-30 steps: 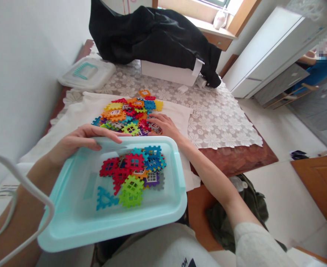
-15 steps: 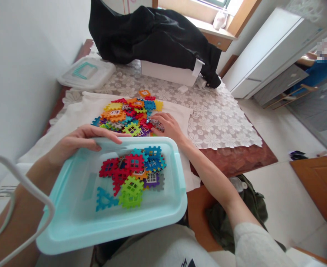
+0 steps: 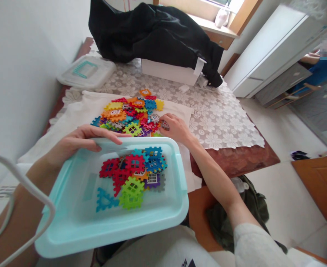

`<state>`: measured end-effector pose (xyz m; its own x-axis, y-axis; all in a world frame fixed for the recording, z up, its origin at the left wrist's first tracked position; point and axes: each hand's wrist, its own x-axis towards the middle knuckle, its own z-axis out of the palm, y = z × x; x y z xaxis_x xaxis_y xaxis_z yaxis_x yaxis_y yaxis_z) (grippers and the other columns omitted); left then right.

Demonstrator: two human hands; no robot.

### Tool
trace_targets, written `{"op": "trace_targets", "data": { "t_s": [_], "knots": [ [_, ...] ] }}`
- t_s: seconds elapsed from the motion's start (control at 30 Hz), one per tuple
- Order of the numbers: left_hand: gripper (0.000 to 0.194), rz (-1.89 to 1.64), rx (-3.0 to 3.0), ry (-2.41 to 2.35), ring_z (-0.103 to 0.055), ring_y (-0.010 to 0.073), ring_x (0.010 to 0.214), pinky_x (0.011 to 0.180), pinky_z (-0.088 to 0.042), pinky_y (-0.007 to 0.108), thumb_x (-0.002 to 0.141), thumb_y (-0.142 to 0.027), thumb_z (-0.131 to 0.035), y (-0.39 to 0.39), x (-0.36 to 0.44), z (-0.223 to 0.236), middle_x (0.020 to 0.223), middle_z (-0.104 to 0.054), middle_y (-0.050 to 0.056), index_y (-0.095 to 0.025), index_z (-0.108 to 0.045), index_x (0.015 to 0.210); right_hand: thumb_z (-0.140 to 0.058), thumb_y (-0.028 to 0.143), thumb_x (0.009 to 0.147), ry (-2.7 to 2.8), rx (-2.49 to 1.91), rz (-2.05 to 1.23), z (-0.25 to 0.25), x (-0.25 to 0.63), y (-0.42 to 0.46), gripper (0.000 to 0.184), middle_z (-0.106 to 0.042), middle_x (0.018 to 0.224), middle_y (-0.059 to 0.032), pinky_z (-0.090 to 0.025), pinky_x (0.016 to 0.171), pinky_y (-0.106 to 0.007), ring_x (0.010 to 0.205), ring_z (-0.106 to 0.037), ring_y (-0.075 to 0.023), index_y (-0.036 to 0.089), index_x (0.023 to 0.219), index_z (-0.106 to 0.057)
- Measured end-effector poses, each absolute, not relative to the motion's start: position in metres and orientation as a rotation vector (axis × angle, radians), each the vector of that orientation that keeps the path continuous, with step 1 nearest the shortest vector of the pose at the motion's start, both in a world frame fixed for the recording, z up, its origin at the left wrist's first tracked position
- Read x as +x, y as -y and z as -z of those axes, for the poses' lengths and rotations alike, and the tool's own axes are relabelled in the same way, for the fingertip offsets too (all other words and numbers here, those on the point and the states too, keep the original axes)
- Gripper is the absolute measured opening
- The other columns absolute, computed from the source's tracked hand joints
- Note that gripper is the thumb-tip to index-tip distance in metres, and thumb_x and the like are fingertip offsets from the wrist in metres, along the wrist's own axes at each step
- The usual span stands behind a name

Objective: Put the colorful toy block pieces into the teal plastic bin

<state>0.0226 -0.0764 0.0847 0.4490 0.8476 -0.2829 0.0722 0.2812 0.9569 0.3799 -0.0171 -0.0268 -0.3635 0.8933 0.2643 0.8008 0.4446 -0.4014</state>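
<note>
My left hand [image 3: 87, 139] curls over the far rim of a pale turquoise plastic tray [image 3: 69, 218], holding it up near my lap. Inside the tray lie interlocking waffle-shaped plastic building tiles [image 3: 134, 174] in red, blue, green and purple, with a blue triangular one among them. My right hand [image 3: 176, 128] rests at the right edge of a large heap of similar multicoloured tiles [image 3: 124, 115]. Between its fingers it pinches a small grey window tile [image 3: 165, 125].
The heap lies on a white cloth over a lace tablecloth. Behind it stand a clear lid with a turquoise handle and a white box under black fabric. A white cable crosses my left arm. A person in blue sits at the far right.
My right hand has moved rightward out of the heap, with the grey tile now pinched in its fingers. The tray and my left hand stay nearly still.
</note>
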Motion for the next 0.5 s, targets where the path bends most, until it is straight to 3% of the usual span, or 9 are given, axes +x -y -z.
{"op": "trace_targets", "data": {
  "t_s": [0.27,0.5],
  "knots": [
    [0.028,-0.659,1.144,-0.999,-0.084,0.0450,0.131,0.116,-0.065,0.039,0.068,-0.020,-0.086,0.075,0.022,-0.085,0.129,-0.092,0.018,-0.014,-0.100,0.092,-0.081,0.032,0.103,2.343,-1.370,-0.362,0.019,0.385,0.023,0.030,-0.082,0.137,-0.0144,-0.059,0.114,-0.048,0.128,-0.074,-0.0339,0.022,0.131,-0.080],
    [0.030,-0.605,1.135,-1.016,-0.082,0.0453,0.136,0.115,-0.065,0.036,0.065,-0.024,-0.088,0.073,0.023,-0.088,0.134,-0.091,0.014,-0.018,-0.101,0.091,-0.075,0.021,0.099,2.325,-1.405,-0.323,0.018,0.383,0.024,0.031,-0.082,0.134,-0.0143,-0.060,0.112,-0.048,0.125,-0.074,-0.0343,0.021,0.130,-0.080]
  ]
}}
